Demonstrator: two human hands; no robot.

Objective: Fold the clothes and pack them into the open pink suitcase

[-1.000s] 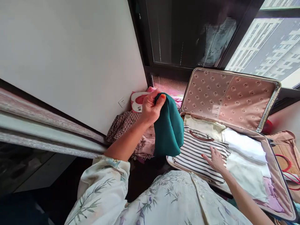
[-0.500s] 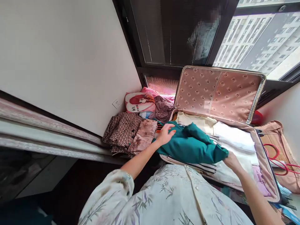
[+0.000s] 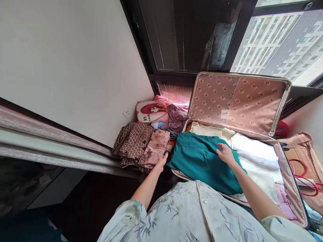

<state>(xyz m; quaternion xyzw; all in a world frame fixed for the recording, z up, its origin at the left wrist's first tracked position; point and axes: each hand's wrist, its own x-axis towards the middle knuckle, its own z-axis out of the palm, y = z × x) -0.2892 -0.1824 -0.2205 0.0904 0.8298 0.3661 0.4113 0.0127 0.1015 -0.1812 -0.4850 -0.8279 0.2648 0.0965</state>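
A teal top (image 3: 202, 158) lies spread across the left part of the open suitcase (image 3: 290, 181), its front edge hanging over the near rim. At the top's left side, my left hand (image 3: 163, 162) is closed, with a bit of teal cloth showing at its fingertips; part of its grip is hidden. My right hand (image 3: 225, 154) is over the right part of the top, fingers apart and slightly bent, holding nothing. Beneath and beside the top are folded white clothes (image 3: 256, 149), a cream garment (image 3: 214, 131) and a lilac garment (image 3: 285, 201).
Left of the suitcase are a brown patterned garment (image 3: 133, 141), a pink leaf-print garment (image 3: 158, 144), a printed cushion (image 3: 152, 112) and a crumpled mauve cloth (image 3: 176, 117). The suitcase lid (image 3: 237, 101) leans against the window. A pink bag with red cords (image 3: 302, 178) is at right.
The teal top has gone from bunched to spread flatter. My left hand moved down and left to its side; my right hand let go of its right end and moved left over it.
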